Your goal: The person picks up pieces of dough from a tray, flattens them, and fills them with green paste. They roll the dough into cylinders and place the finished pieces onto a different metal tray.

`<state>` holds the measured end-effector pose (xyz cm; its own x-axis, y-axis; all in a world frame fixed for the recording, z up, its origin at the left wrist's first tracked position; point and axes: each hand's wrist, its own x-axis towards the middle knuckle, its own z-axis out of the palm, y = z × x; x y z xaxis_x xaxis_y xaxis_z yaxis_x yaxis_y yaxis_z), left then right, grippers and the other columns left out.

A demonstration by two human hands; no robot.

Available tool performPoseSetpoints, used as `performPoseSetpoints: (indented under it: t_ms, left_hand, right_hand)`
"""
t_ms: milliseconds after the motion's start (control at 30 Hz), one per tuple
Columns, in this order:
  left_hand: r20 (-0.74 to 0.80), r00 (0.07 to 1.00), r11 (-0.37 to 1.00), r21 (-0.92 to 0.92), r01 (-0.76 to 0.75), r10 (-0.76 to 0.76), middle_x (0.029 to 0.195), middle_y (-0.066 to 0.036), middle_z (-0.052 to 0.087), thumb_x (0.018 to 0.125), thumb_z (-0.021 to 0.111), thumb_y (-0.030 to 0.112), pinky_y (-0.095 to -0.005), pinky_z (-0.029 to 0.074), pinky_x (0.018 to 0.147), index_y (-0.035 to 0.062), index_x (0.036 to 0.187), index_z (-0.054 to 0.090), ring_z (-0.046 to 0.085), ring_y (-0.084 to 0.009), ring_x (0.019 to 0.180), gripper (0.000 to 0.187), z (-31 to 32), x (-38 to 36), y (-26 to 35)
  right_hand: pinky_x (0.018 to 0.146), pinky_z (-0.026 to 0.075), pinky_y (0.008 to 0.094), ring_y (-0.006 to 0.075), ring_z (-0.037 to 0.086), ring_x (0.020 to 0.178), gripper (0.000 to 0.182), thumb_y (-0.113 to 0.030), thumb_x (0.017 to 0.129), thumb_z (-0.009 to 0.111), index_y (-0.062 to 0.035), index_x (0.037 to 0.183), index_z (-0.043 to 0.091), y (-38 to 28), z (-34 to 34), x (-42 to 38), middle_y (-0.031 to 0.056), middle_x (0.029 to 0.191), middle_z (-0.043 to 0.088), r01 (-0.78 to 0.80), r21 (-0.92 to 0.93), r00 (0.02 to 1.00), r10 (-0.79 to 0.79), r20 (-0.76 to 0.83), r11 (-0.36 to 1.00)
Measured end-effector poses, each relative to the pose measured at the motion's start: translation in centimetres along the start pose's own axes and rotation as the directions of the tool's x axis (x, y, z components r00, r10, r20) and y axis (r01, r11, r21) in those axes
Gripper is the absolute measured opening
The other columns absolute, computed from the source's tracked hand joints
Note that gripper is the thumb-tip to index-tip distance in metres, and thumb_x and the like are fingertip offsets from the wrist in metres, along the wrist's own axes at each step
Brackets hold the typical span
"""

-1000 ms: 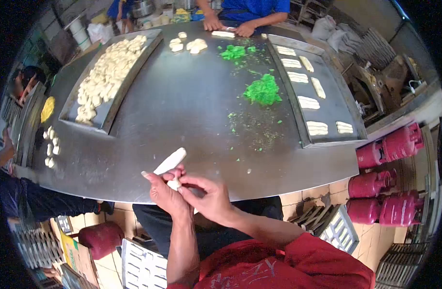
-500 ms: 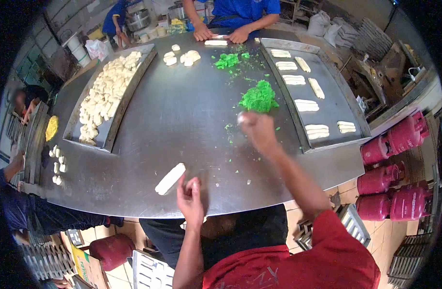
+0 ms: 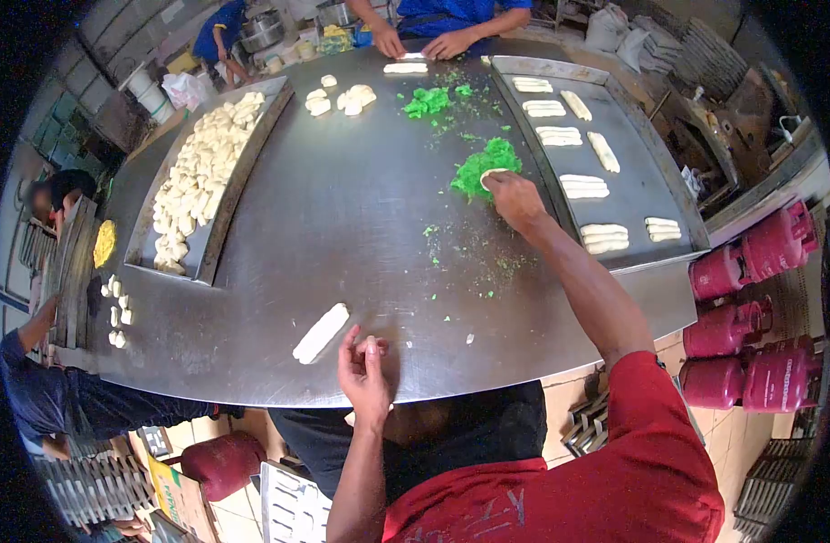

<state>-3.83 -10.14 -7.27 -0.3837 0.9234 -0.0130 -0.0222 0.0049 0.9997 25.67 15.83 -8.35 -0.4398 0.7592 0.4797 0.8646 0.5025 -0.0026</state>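
My right hand [image 3: 516, 197] holds a flat piece of pale dough [image 3: 490, 178] against the near side of the bright green shredded heap [image 3: 480, 165]. Near the table's front edge, my left hand [image 3: 364, 369] is raised with its fingers apart and nothing in them. Just left of it, a pale dough roll [image 3: 322, 333] lies at a slant on the metal table [image 3: 297, 226]. A smaller green pile [image 3: 426, 102] sits beyond the large heap, with green crumbs scattered around both.
A tray of dough pieces [image 3: 204, 172] stands at the left, and a tray with dough rolls [image 3: 546, 181] at the right. Across the table, a co-worker's hands [image 3: 447, 43] handle dough. Small dough pieces [image 3: 116, 308] and a yellow pile [image 3: 104, 242] lie far left.
My right hand has moved forward and right, bringing the dough to the green heap. My left hand stays beside the dough roll. The view has shifted slightly.
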Motion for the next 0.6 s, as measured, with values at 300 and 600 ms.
performPoseSetpoints:
  t_ms: [300, 600]
  left_hand:
    - [-0.011, 1.0, 1.0, -0.023, 0.009, -0.009, 0.089, -0.006, 0.066, 0.097, 0.056, 0.018, -0.0265, 0.047, 0.081, -0.0009, 0.13, 0.048, 0.059, -0.0102, 0.084, 0.038, -1.2, -0.2, 0.1]
    - [0.119, 0.975, 0.921, -0.324, 0.216, -0.187, 0.127, -0.014, 0.056, 0.099, 0.051, 0.035, -0.0329, 0.045, 0.094, 0.0006, 0.131, 0.049, 0.052, -0.0202, 0.12, 0.047, 0.5, 0.5, 2.1]
  right_hand:
    - [0.069, 0.052, 0.0356, 0.023, 0.066, 0.082, 0.024, -0.012, 0.081, 0.058, -0.0089, 0.103, 0.066, 0.3, -4.3, 1.7, 0.0093, 0.089, 0.068, -0.411, 0.327, 0.842, 0.217, 0.494, 0.851]
    - [0.084, 0.05, 0.0303, 0.0176, 0.062, 0.093, 0.033, -0.005, 0.082, 0.068, 0.0035, 0.113, 0.058, -13.8, -9.4, -4.3, 0.009, 0.102, 0.064, -0.633, 0.668, 0.656, 0.188, 0.731, -0.391]
